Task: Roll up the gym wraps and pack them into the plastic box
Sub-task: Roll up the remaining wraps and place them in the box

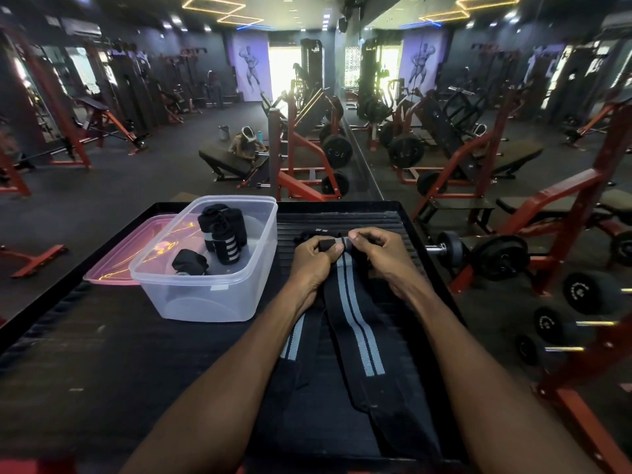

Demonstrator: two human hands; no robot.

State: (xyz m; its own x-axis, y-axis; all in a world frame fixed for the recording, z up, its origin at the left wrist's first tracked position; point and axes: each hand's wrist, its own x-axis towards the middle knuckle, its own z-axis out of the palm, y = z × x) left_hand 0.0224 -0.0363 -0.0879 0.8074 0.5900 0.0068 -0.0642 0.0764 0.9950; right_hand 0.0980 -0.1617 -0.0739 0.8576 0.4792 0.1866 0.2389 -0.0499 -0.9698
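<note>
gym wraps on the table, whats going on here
A person is rolling up a black striped wrap. Both the left hand and the right hand pinch its far end, where the roll is just starting; the rest lies flat on the table. The clear plastic box beside it already holds rolled wraps, with its pink lid off.

My left hand [314, 260] covers the wrap's [355, 323] far-left edge; I can't tell how the second wrap [290, 340] ends (my forearm hides it).
</note>
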